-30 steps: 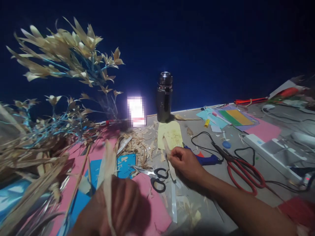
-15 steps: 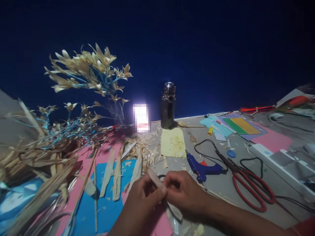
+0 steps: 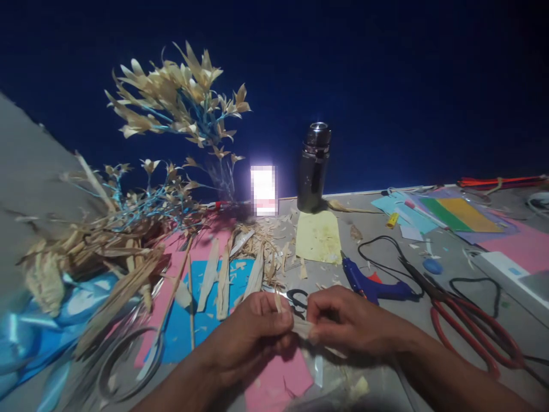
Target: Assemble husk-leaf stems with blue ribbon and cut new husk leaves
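Note:
Between my two hands runs a pale dried husk strip (image 3: 301,327). My left hand (image 3: 261,320) pinches one end of it between thumb and fingers, and a narrow bit of husk sticks up there. The fingers of my right hand (image 3: 337,317) are closed on the other end, a short gap away. Just beyond the hands, black scissor-like loops (image 3: 297,296) show in part. Under them lie pink paper (image 3: 278,380) and clear plastic. Several cut husk pieces (image 3: 223,286) rest on the blue sheet (image 3: 201,326) beside my left hand.
A blue glue gun (image 3: 377,286) and large red-handled scissors (image 3: 467,332) lie to the right. A dark flask (image 3: 314,171) stands behind yellow paper (image 3: 318,237). Dried-husk flowers (image 3: 171,103) rise at the back left, above heaped husks (image 3: 124,292) and a tape roll (image 3: 111,366).
My view has shifted, so the table things appear further right. The husk strip has turned from slanting across the fingers to stretching between my hands, which are slightly further apart.

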`<action>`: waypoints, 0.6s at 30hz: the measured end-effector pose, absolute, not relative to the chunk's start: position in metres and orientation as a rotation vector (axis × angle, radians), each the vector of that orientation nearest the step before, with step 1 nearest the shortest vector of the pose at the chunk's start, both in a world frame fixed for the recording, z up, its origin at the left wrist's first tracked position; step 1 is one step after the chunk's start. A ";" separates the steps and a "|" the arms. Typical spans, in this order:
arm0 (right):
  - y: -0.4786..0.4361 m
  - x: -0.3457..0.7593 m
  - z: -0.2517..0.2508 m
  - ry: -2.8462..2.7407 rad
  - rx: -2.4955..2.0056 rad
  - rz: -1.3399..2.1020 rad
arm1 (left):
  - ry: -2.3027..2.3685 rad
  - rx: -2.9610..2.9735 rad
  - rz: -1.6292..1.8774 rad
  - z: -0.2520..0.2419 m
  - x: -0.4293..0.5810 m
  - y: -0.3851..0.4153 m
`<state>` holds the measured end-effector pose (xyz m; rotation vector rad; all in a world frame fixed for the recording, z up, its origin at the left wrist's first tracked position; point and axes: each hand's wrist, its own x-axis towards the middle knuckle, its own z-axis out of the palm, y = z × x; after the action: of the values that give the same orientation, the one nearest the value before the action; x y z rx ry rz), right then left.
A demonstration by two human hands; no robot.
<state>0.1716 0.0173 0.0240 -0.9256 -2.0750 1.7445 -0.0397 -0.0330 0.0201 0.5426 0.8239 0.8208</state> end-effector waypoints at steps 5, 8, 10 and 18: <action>0.027 0.181 0.025 -2.061 -0.906 1.826 | 0.810 0.526 0.986 0.045 -0.079 -0.034; 0.031 0.184 0.025 -2.055 -0.878 1.891 | 0.959 0.636 1.203 0.054 -0.103 -0.030; 0.031 0.183 0.024 -2.045 -0.905 1.952 | 1.077 0.790 1.155 0.054 -0.104 -0.028; 0.024 0.176 0.013 -1.944 -0.954 2.014 | 1.105 1.299 0.491 0.053 -0.048 -0.015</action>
<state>0.1760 0.0241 0.0127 -0.9539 -1.9436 2.0143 -0.0482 -0.0152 0.0529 1.2987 1.1052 0.4912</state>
